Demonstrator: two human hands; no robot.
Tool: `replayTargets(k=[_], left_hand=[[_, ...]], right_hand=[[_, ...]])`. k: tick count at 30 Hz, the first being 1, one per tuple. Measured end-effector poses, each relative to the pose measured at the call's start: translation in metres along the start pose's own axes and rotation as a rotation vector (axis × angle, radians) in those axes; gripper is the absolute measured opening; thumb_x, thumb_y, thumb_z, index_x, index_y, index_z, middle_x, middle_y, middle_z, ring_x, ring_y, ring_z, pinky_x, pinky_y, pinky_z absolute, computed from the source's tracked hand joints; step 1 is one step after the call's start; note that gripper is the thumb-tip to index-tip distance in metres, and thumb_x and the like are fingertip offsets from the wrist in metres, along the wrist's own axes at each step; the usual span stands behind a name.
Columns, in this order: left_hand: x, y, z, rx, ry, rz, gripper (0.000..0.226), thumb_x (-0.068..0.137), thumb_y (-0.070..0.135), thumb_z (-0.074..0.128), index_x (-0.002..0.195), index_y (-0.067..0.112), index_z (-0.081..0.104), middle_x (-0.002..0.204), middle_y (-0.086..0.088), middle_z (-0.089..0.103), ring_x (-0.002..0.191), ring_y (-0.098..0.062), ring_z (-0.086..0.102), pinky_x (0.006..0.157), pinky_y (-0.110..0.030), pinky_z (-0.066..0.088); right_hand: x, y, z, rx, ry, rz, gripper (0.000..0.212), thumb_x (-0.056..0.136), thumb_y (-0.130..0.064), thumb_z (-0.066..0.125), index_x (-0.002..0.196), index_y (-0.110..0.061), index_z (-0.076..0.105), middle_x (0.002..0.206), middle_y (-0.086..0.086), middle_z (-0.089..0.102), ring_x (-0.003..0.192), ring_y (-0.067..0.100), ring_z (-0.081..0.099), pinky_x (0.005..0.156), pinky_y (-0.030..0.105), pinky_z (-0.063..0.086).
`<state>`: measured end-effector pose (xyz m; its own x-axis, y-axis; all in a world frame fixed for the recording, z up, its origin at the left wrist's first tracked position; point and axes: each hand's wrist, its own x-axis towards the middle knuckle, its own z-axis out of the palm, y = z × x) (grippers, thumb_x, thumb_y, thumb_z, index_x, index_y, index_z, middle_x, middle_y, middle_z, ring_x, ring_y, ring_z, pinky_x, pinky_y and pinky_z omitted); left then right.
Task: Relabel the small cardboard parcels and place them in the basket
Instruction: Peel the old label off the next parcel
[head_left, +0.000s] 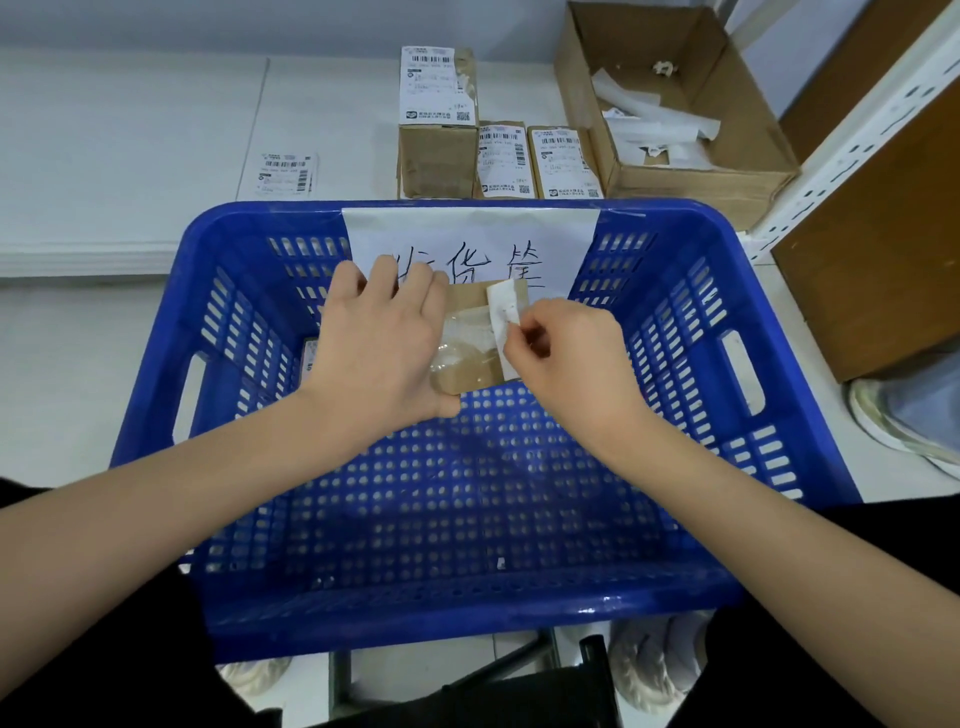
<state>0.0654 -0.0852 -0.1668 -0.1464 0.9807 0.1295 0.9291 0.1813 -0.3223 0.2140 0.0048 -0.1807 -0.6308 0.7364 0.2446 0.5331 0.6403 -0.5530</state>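
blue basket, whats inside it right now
The blue basket holds one labelled parcel by its left wall, mostly hidden behind the left hand; the floor looks otherwise bare.

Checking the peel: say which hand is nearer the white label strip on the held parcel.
Right. The right hand pinches the white label strip at its edge; the left hand grips the parcel on its far side.

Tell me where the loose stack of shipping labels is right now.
In the head view the loose label stack lies on the white table, beyond the blue basket on the left, left of the three labelled parcels.
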Motion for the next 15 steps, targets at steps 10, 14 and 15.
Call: replayTargets(k=[10,14,15], left_hand=[[-0.001,0.003,0.006,0.015,-0.052,-0.056,0.095,0.039,0.073,0.063,0.105,0.005,0.063,0.086,-0.003,0.056,0.075,-0.023,0.048,0.067,-0.033,0.033],[0.002,0.0,0.007,-0.034,-0.037,-0.074,0.091,0.036,0.068,0.067,0.1,0.003,0.063,0.085,-0.006,0.056,0.074,-0.026,0.049,0.067,-0.036,0.034],[0.003,0.0,0.007,-0.032,-0.03,-0.074,0.091,0.037,0.068,0.067,0.1,0.003,0.062,0.084,-0.006,0.056,0.074,-0.025,0.049,0.067,-0.036,0.035]], right_hand=[[-0.001,-0.004,0.021,-0.437,0.049,-0.201,0.041,0.036,0.005,0.09,0.062,-0.004,0.059,0.054,0.006,0.05,0.037,0.02,0.042,0.039,0.017,0.016],[-0.003,-0.009,0.022,-0.108,0.032,-0.158,0.01,0.082,-0.011,0.067,0.083,-0.002,0.068,0.071,0.01,0.058,0.055,0.028,0.055,0.045,0.029,0.042],[-0.002,-0.01,0.02,-0.005,0.003,-0.079,0.018,0.089,-0.019,0.06,0.088,-0.005,0.069,0.076,0.009,0.06,0.062,0.028,0.057,0.053,0.036,0.048]])
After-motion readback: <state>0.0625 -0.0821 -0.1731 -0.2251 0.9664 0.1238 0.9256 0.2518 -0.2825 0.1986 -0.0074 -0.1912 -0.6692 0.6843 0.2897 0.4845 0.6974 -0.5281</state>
